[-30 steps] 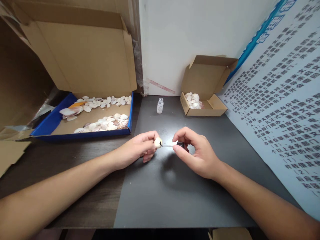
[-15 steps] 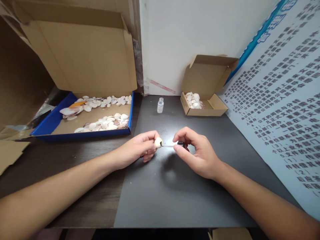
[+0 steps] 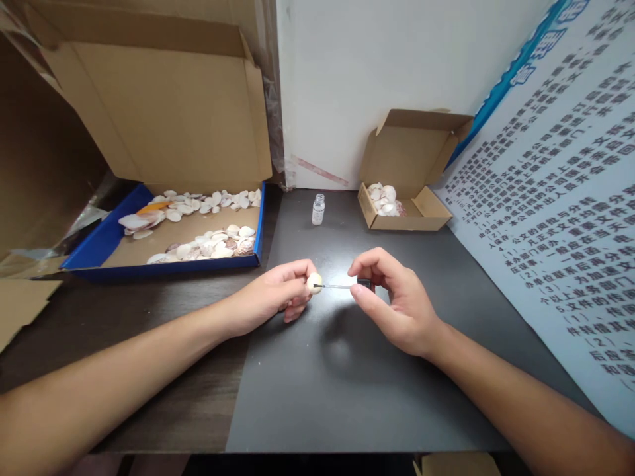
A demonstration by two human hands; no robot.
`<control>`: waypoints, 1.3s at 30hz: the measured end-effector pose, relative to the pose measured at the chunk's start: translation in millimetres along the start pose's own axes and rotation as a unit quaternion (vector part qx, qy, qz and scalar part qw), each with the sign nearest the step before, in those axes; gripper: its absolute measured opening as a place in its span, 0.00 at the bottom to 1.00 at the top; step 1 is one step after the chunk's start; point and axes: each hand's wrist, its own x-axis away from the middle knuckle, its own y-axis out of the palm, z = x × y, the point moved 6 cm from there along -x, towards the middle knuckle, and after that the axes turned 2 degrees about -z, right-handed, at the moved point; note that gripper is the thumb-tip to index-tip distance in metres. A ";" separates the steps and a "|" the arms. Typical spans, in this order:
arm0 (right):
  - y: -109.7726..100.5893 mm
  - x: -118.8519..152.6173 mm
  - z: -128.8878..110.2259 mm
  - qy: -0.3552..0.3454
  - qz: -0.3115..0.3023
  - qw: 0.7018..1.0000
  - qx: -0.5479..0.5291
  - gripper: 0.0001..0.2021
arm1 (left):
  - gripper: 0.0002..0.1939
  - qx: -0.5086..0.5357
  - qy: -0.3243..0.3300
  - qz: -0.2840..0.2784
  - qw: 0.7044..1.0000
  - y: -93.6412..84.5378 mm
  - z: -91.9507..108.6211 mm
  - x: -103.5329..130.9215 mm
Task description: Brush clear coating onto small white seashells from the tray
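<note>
My left hand (image 3: 288,289) pinches a small pale shell (image 3: 314,283) above the grey mat. In my right hand (image 3: 391,297) is the black cap (image 3: 364,283) of a brush, held between thumb and fingers. From the cap a thin clear stem (image 3: 340,286) runs left, and its dark tip touches or lies just before the shell's face. Behind the hands a small clear glass bottle (image 3: 318,210) with a printed label stands upright with no cap on it.
An open blue-edged box (image 3: 163,266) with many shells stands at the back left. The small open carton (image 3: 404,223) at the back right holds white shells. A printed sheet (image 3: 555,218) slopes along the right side.
My right hand has shifted slightly right and up with the capped brush. The dark tip now looks thin and straight rather than bent. My left hand has hardly moved.
</note>
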 end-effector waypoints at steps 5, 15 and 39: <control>-0.9 -0.1 2.8 0.014 0.025 0.999 0.021 0.07 | 0.05 -0.007 0.000 0.009 1.000 -0.2 -0.3 -0.4; -1.1 0.7 1.7 -0.003 0.014 1.000 0.004 0.06 | 0.13 -0.068 0.004 0.016 0.998 2.3 4.3 0.2; -1.8 -0.4 3.3 0.015 0.025 0.999 0.023 0.07 | 0.13 -0.049 0.013 0.016 0.999 -0.4 1.3 -0.4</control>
